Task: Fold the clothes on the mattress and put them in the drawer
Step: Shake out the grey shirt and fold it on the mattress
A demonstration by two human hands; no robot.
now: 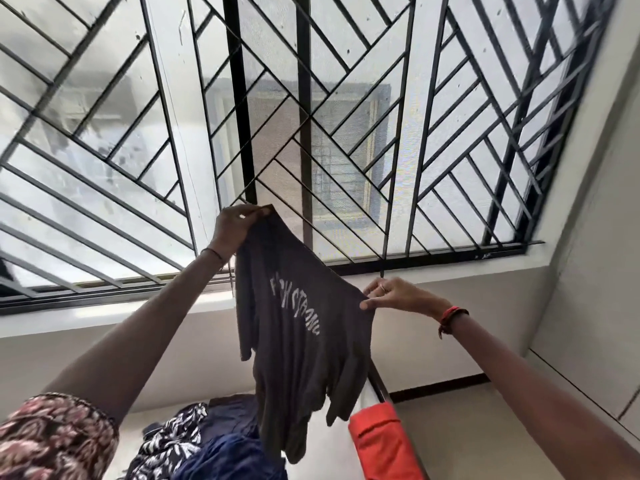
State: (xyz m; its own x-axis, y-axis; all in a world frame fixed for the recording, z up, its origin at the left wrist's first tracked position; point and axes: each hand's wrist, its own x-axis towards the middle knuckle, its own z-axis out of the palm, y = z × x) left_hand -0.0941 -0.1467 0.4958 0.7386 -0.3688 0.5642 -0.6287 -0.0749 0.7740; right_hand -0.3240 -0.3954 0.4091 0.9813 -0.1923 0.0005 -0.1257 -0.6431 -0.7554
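**A:** Step in hand?

**B:** Opening out one garment for its first fold, as I judge it; the grey T-shirt [301,334] hangs in the air before the window grille [346,133], white lettering showing; it is well above the mattress [332,462] and the pile of clothes [221,455].

**A:** How to do it well?

**B:** Left to right: the left corner rides higher than the right, so level the two; draw the top edge taut, since the body hangs bunched in vertical folds; lower it flat onto bare mattress beside the pile, not on it; keep the hem off the orange cloth [381,445] at the right.

**A:** Grips?

**B:** Left hand [239,223]: grip narrow, thumb and fingers pinching the upper corner of the shirt; right hand [398,296]: grip also narrow, thumb and forefinger pinching the lower right corner, a ring visible on one finger; each holds the shirt alone; drawer not in view.
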